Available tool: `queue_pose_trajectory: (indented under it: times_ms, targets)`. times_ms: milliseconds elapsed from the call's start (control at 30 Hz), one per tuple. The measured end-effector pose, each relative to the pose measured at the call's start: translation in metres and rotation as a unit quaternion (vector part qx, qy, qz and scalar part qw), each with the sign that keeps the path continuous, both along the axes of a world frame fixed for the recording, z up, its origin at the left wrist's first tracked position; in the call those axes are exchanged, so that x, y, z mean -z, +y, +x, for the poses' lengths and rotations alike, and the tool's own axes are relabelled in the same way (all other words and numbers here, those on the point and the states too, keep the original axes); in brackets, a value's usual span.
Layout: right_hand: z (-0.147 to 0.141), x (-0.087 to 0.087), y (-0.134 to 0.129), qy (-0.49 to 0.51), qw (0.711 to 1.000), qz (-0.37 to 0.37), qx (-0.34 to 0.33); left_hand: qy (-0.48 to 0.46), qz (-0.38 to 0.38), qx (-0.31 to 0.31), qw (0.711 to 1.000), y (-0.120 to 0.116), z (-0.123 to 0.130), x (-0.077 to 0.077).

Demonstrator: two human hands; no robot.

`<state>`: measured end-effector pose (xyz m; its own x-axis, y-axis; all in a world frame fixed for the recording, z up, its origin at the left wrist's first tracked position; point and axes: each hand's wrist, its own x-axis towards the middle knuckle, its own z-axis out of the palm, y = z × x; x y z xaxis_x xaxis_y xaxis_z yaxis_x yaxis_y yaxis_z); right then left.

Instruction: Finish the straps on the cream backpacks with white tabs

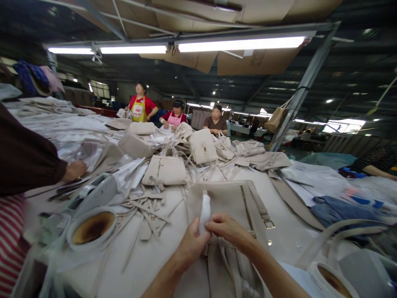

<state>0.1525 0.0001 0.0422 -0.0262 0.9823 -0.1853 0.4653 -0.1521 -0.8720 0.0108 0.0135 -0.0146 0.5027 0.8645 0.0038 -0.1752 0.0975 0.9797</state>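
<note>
A beige bag [225,200] lies on the table in front of me, with a zip and a buckled strap on its right side. A strip of soft white wrapping [205,207] stands out over the bag, apparently around a narrow beige strap. My left hand [191,242] is closed, pinching the lower end of the white wrapping from the left. From the right, my right hand [228,231] pinches at the same spot, its fingers curled and touching the wrapping. The thumbs nearly meet. The bag's lower part, with loose straps, is partly hidden under my forearms.
Left of the bag lie loose beige straps [151,213] and a tub of brown glue [93,229]; another tub [333,281] stands lower right. Finished-looking bags [203,145] are heaped behind. A co-worker's sleeved arm [31,153] reaches in from the left; several people work across the table.
</note>
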Motion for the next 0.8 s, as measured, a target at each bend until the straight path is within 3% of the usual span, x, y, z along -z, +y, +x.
queue_pose_trajectory:
  times_ms: [300,500,800]
  targets:
    - [0.001,-0.005,-0.005,0.028,0.999,-0.024,-0.001,0.006,-0.039,-0.037,0.999,0.002,0.005,0.000]
    - [0.001,0.000,-0.003,0.058,0.997,-0.039,-0.021,0.029,-0.025,-0.053,0.998,0.006,-0.001,-0.003]
    - [-0.007,0.027,0.009,0.037,0.996,0.068,0.042,-0.008,-0.073,-0.026,0.997,0.007,-0.009,-0.011]
